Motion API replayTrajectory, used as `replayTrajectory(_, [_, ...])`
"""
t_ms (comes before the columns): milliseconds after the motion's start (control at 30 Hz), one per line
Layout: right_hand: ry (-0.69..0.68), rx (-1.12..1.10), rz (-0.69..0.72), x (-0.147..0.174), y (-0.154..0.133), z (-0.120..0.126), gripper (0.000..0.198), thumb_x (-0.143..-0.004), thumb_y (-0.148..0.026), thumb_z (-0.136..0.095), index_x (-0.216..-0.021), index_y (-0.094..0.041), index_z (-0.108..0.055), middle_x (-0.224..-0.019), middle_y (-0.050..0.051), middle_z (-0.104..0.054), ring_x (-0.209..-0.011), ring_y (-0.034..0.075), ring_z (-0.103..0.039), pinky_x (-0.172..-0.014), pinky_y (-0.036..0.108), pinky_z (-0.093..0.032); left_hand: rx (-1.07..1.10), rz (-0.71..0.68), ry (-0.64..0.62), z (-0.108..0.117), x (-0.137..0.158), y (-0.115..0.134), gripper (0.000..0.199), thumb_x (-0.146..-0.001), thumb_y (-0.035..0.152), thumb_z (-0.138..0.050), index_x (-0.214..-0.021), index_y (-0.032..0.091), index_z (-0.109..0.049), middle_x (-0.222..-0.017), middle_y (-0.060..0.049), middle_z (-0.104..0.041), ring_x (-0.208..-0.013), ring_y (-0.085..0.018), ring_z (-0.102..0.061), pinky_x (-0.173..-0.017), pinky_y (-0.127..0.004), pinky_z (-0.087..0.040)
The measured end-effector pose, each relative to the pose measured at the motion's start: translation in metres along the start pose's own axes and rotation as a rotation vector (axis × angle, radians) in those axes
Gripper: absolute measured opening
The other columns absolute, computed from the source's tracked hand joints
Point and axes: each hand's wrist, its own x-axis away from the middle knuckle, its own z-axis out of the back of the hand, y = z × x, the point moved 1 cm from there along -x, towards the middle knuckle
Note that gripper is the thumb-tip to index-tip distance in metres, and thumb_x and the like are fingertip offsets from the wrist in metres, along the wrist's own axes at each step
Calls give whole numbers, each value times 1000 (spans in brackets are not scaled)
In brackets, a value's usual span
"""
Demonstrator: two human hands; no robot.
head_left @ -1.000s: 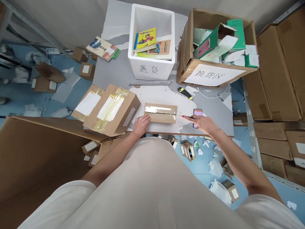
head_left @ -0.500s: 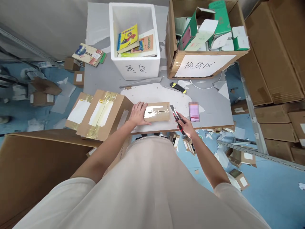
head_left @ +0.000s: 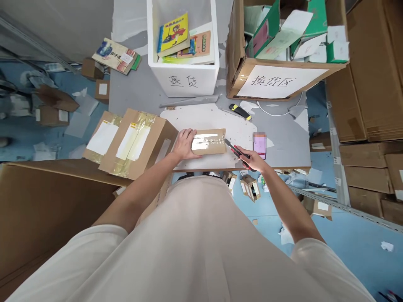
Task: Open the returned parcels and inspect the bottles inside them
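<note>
A small taped cardboard box (head_left: 209, 142) lies on the white patch of the table, with shiny clear tape along its top. My left hand (head_left: 186, 144) grips the box's left end, thumb along the near side and fingers over the far side. In my right hand (head_left: 252, 158) is a box cutter (head_left: 238, 153), fingers wrapped round its dark handle. Its blade points up and left, with the tip at the box's right end; whether it cuts in I cannot tell. Just right of that hand lies a phone (head_left: 260, 145) with a pink screen.
Two larger taped cartons (head_left: 138, 142) stand left of my left hand. Behind are a white foam box (head_left: 184, 79) holding books and a carton (head_left: 283, 82) of green boxes. A yellow-black cutter (head_left: 240, 112) lies between. Loose books (head_left: 116, 55) rest at the table's far left.
The box cutter has turned flatter, and its tip has come to the small box's right end. My left hand keeps its hold on the box. The whole view has shifted slightly.
</note>
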Motion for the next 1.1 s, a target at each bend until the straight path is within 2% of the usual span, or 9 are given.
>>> replayTrajectory(233, [-54,-18,-52,19,19,-4,65,-84,-46,-65,-144,-29,-48,-83,1,-65,-48,7,-52,-42,22,-42,23,21,23,-1,0,0,113,-43,53,-84,-138,12,-39,-131,-18,-45,-125,-42,-37,-110,-56,-33])
replayTrajectory(367, [-15,-1,-53,34,30,1,65,-83,-46,-65,-144,-30,-48,-86,1,-67,-49,7,-53,-42,22,-43,25,-2,38,-1,1,-1,114,-43,56,-83,-139,11,-40,-131,-19,-45,-125,-41,-38,-112,-55,-32])
replayTrajectory(500, [211,-142,17,41,29,0,73,-77,-49,-70,-142,-26,-47,-88,2,-70,-50,11,-58,-44,25,-47,17,35,40,-1,3,1,116,-44,59,-83,-140,11,-39,-133,-20,-44,-126,-40,-38,-112,-53,-32])
replayTrajectory(633, [445,-445,115,12,11,-46,57,-65,-51,-77,-109,-22,-56,-100,5,-70,-60,12,-63,-49,26,-52,1,226,120,-8,1,12,124,-40,62,-85,-141,8,-36,-136,-23,-41,-129,-42,-35,-114,-53,-27])
replayTrajectory(733, [428,-557,150,-29,-14,-93,53,-63,-50,-78,-100,-25,-49,-104,2,-68,-60,10,-60,-47,24,-49,-9,423,185,-13,4,25,128,-44,68,-82,-144,6,-31,-142,-27,-35,-135,-45,-29,-112,-57,-26])
replayTrajectory(833, [407,-519,173,-62,-37,-118,48,-72,-50,-70,-105,-26,-47,-87,-1,-66,-58,11,-57,-48,24,-47,16,502,164,-14,18,34,105,-67,65,-69,-145,5,-33,-136,-27,-44,-132,-43,-37,-108,-57,-31])
replayTrajectory(933, [427,-397,200,-78,-49,-115,50,-74,-50,-68,-113,-25,-47,-76,-3,-62,-57,12,-54,-49,26,-46,168,447,83,-18,42,36,64,-89,45,-49,-143,12,-42,-114,-17,-60,-111,-30,-58,-98,-46,-45])
replayTrajectory(1000, [417,-331,193,-82,-51,-107,54,-74,-51,-67,-116,-25,-47,-76,-3,-62,-56,12,-52,-49,26,-45,296,415,74,-22,57,35,55,-91,36,-44,-143,17,-44,-108,-11,-62,-95,-23,-63,-88,-39,-51])
replayTrajectory(1100, [393,-296,185,-81,-51,-102,55,-75,-55,-64,-119,-25,-47,-78,-3,-63,-55,11,-49,-49,27,-46,382,407,85,-26,69,32,57,-89,36,-45,-143,18,-45,-110,-11,-60,-86,-21,-63,-83,-38,-54])
